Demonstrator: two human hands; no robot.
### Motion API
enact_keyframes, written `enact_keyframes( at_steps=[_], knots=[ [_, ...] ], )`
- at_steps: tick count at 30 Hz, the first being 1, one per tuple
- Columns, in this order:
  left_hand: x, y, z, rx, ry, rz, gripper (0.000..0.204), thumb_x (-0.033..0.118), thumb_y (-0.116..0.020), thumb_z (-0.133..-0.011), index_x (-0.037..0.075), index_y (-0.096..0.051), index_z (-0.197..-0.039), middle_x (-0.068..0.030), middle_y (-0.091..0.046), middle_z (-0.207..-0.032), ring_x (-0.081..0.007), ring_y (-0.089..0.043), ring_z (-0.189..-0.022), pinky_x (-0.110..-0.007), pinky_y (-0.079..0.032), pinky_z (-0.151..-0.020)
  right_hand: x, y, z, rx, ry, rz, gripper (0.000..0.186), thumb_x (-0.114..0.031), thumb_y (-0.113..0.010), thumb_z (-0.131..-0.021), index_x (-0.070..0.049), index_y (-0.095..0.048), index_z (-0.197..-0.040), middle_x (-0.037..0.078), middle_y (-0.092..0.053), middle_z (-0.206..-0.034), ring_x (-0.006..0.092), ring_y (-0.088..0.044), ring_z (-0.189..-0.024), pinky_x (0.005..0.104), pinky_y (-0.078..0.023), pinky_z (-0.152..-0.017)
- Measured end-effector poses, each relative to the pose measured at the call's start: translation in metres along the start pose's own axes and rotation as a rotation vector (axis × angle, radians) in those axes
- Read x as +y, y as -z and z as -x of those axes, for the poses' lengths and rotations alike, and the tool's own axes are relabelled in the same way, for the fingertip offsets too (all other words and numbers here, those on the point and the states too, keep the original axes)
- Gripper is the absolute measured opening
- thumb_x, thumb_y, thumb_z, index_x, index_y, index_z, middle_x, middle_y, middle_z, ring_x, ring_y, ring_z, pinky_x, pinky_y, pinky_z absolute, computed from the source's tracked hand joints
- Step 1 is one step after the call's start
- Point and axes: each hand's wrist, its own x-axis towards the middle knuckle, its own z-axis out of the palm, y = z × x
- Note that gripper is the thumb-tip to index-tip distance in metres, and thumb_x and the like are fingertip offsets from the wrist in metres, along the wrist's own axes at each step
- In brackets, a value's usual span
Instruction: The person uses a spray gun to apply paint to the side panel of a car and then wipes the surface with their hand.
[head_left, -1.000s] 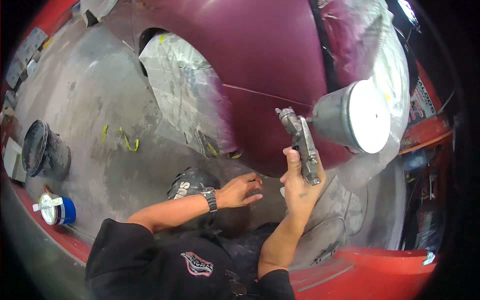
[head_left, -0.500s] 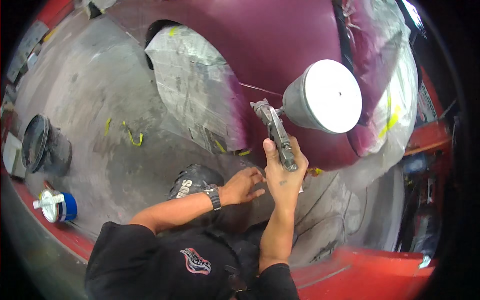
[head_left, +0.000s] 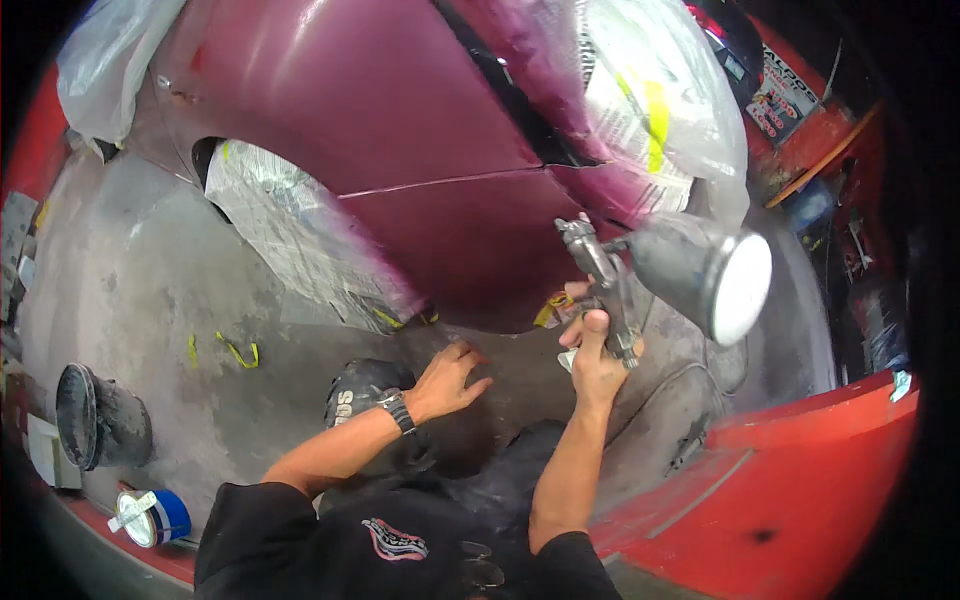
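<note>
Closed firmly around the handle [head_left: 621,325], right hand [head_left: 597,372] with grey metal spray gun [head_left: 600,262], at right, on near side of dark-purple painted car panel [head_left: 430,245]. Probably stiff, rather heavy toward its round grey cup [head_left: 680,265] with white disc lid [head_left: 742,288]; best to grip by the handle. Apparently empty left hand [head_left: 443,384], with loosely parted fingers, further left.

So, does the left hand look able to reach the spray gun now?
Probably yes: the left hand looks empty, and nothing visible seems to block its way to the spray gun, which the right hand holds.
</note>
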Motion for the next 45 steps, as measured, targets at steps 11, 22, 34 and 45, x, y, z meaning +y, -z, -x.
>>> enact_keyframes(
  at_steps=[11, 22, 34, 45],
  knots=[
    [0.04, 0.016, -0.023, 0.287, -0.198, 0.002, 0.028, 0.017, -0.074, -0.083, 0.005, -0.068, -0.108, -0.0128, -0.061, -0.105, -0.0321, -0.058, -0.1, -0.041, -0.046, -0.088, -0.045, -0.04, -0.038, -0.024, 0.01, 0.168, 0.039, -0.019, -0.077, -0.09, 0.005, -0.065, -0.118, 0.008, -0.069, -0.094, 0.0122, -0.06, -0.079, 0.0265, -0.05, -0.074],
    [0.025, 0.004, -0.002, 0.24, -0.097, 0.123, 0.031, 0.016, -0.075, -0.083, 0.007, -0.067, -0.112, -0.0129, -0.062, -0.107, -0.0337, -0.057, -0.099, -0.043, -0.047, -0.089, -0.069, -0.079, -0.059, -0.035, 0.001, 0.202, 0.036, -0.024, -0.075, -0.092, 0.003, -0.066, -0.113, 0.003, -0.062, -0.08, 0.0097, -0.05, -0.071, 0.0249, -0.045, -0.067],
    [0.029, 0.018, 0.003, 0.291, -0.049, 0.131, 0.036, 0.019, -0.075, -0.084, 0.005, -0.064, -0.116, -0.0094, -0.062, -0.097, -0.0265, -0.061, -0.088, -0.039, -0.048, -0.079, -0.107, -0.128, -0.087, -0.037, 0.082, 0.139, 0.03, -0.025, -0.072, -0.095, 0.003, -0.066, -0.104, 0.0, -0.055, -0.073, 0.0077, -0.044, -0.068, 0.026, -0.04, -0.061],
    [0.022, 0.017, 0.002, 0.309, -0.039, 0.203, 0.034, 0.02, -0.076, -0.085, 0.007, -0.065, -0.115, -0.0104, -0.062, -0.099, -0.0261, -0.062, -0.089, -0.039, -0.05, -0.079, -0.131, -0.159, -0.104, -0.038, 0.1, 0.105, 0.034, -0.032, -0.071, -0.095, 0.001, -0.064, -0.093, -0.003, -0.05, -0.067, 0.0071, -0.041, -0.065, 0.0275, -0.038, -0.059]
  ],
)
